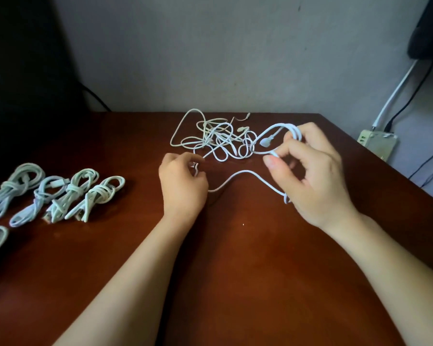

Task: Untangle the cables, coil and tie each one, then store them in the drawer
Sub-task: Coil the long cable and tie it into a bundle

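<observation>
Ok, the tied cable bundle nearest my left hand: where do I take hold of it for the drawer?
Take the tied cable bundle at its wrapped waist, from above, grip across the narrow middle. The turns cinch every strand there, so it should lift as one; the open loop at its far-right end and the plug ends at near-left would likely sag or slip.

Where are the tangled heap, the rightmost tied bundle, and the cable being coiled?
tangled heap (218,139): head view, crossing loops at its middle.
rightmost tied bundle (98,194): head view, its wrapped waist.
cable being coiled (283,125): head view, top of its gathered loops.
</observation>
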Available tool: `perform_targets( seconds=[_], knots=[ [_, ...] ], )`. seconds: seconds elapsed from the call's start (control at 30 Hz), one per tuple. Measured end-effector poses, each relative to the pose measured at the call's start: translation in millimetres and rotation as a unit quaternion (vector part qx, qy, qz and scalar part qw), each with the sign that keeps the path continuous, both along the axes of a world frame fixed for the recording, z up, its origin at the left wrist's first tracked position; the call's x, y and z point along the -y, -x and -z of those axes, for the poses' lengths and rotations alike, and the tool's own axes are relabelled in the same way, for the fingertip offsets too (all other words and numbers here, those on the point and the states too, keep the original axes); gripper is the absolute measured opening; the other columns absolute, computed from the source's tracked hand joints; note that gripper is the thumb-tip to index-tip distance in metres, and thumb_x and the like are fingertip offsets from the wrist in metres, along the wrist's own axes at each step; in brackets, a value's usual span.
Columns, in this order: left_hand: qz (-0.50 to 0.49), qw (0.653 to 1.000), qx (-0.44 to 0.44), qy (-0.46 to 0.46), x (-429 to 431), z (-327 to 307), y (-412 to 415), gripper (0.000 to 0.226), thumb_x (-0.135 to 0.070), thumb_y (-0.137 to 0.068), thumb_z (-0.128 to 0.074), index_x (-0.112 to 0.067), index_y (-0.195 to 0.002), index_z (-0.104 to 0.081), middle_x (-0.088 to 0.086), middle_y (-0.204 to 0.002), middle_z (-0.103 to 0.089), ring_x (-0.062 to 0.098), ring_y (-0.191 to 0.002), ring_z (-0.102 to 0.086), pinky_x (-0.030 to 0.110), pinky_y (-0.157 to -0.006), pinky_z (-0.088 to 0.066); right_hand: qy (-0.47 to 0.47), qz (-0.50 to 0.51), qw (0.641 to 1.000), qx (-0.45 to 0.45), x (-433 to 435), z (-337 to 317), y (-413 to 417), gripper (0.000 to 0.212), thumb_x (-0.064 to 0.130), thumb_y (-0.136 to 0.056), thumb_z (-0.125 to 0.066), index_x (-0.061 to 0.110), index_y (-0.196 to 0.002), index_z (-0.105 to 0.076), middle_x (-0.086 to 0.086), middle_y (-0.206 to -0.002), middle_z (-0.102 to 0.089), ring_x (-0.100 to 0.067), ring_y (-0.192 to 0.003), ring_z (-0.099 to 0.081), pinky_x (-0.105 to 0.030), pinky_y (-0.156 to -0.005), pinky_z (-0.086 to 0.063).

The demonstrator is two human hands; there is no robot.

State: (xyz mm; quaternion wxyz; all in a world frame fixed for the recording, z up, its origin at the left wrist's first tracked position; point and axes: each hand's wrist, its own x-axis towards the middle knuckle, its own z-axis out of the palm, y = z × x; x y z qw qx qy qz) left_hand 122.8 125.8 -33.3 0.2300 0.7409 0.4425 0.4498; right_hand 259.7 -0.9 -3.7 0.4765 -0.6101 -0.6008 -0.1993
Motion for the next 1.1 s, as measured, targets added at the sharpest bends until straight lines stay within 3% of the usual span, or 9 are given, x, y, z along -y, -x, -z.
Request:
perform_targets(
  seconds=[0.17, 0.23, 0.3, 0.37, 0.47, 0.73, 0.87, 0.97, 1.1],
  knots=[
    [-0.01, 0.967, 0.122, 0.223, -1.3, -3.6, -2.4, 0.028, -0.004, -0.077, -0.073, -0.013, -0.103, -0.07, -0.004, -0.089, -0.066, 0.004, -0.078, -0.062, 0.025, -0.079, -0.053, 0.0, 0.019, 1.0, 0.011, 1.4, -1.0, 0.7, 0.041, 0.044, -0.084, -0.056, 0.006, -0.069, -0.062, 0.002, -0.088, -0.043, -0.012, -0.06, -0.045, -0.029, -0.057, -0.041],
    [0.019, 0.914, 0.23, 0.334, -0.7, -7.3, -2.8, 0.028, 0.003, -0.075, -0.073, -0.008, -0.101, -0.07, 0.004, -0.09, -0.07, 0.014, -0.081, -0.068, 0.027, -0.075, -0.057, -0.002, 0.035, 0.999, 0.014, 1.9, -2.6, 0.6, 0.042, 0.046, -0.083, -0.057, 0.007, -0.069, -0.062, 0.004, -0.088, -0.042, -0.011, -0.062, -0.042, -0.021, -0.056, -0.038],
    [0.068, 0.839, 0.342, 0.417, 4.0, -13.8, -3.5, 0.03, 0.014, -0.076, -0.065, -0.001, -0.102, -0.067, 0.011, -0.092, -0.069, 0.013, -0.079, -0.067, 0.015, -0.068, -0.055, -0.003, 0.059, 0.998, 0.005, 1.3, -3.0, -0.1, 0.041, 0.049, -0.081, -0.058, 0.01, -0.07, -0.064, 0.006, -0.087, -0.042, -0.006, -0.06, -0.04, -0.017, -0.056, -0.034],
    [0.123, 0.789, 0.398, 0.452, 9.2, -18.3, -5.8, 0.037, 0.02, -0.079, -0.055, 0.003, -0.111, -0.062, 0.012, -0.096, -0.068, 0.013, -0.086, -0.066, 0.015, -0.076, -0.052, 0.002, 0.08, 0.997, -0.005, 0.1, -1.7, -2.0, 0.041, 0.052, -0.079, -0.058, 0.012, -0.068, -0.064, 0.007, -0.086, -0.042, 0.0, -0.06, -0.04, -0.02, -0.058, -0.035],
    [0.211, 0.753, 0.426, 0.455, 14.6, -20.7, -8.5, 0.045, 0.022, -0.081, -0.048, 0.002, -0.119, -0.057, 0.01, -0.11, -0.067, 0.017, -0.103, -0.065, 0.021, -0.091, -0.05, 0.02, 0.102, 0.994, -0.024, -1.9, 0.9, -3.9, 0.044, 0.057, -0.076, -0.056, 0.014, -0.066, -0.061, 0.005, -0.084, -0.043, -0.007, -0.061, -0.04, -0.028, -0.059, -0.041],
    [0.367, 0.778, 0.347, 0.374, 28.6, -25.7, -6.8, 0.045, 0.029, -0.074, -0.05, -0.006, -0.097, -0.065, 0.003, -0.089, -0.075, 0.009, -0.089, -0.07, 0.016, -0.081, -0.054, 0.097, 0.135, 0.982, -0.088, -5.3, 2.9, -8.0, 0.048, 0.058, -0.081, -0.049, 0.013, -0.076, -0.067, 0.007, -0.084, -0.04, -0.007, -0.06, -0.046, -0.032, -0.064, -0.043],
    [0.434, 0.793, 0.264, 0.338, 36.2, -23.0, -7.0, 0.044, 0.031, -0.07, -0.053, -0.004, -0.092, -0.067, 0.003, -0.086, -0.075, 0.009, -0.083, -0.07, 0.016, -0.073, -0.054, 0.136, 0.102, 0.976, -0.137, -6.4, 3.7, -11.4, 0.036, 0.042, -0.09, -0.053, 0.013, -0.076, -0.069, 0.006, -0.08, -0.045, -0.009, -0.069, -0.051, -0.027, -0.066, -0.034],
    [0.458, 0.799, 0.232, 0.312, 36.6, -21.4, -6.7, 0.043, 0.031, -0.069, -0.056, -0.004, -0.09, -0.068, 0.004, -0.087, -0.074, 0.012, -0.088, -0.07, 0.019, -0.08, -0.054, 0.154, 0.052, 0.97, -0.181, -7.5, 2.5, -11.7, 0.029, 0.029, -0.094, -0.054, 0.021, -0.07, -0.067, -0.004, -0.085, -0.053, -0.013, -0.078, -0.053, -0.02, -0.069, -0.035],
    [0.46, 0.813, 0.205, 0.291, 36.3, -24.4, -4.1, 0.031, 0.023, -0.073, -0.061, -0.003, -0.088, -0.069, 0.009, -0.086, -0.073, 0.014, -0.083, -0.069, 0.021, -0.08, -0.054, 0.129, 0.032, 0.978, -0.163, -8.4, 3.4, -9.8, 0.022, 0.016, -0.091, -0.061, 0.022, -0.072, -0.07, 0.006, -0.081, -0.053, -0.006, -0.08, -0.052, -0.008, -0.07, -0.034]
  ],
)
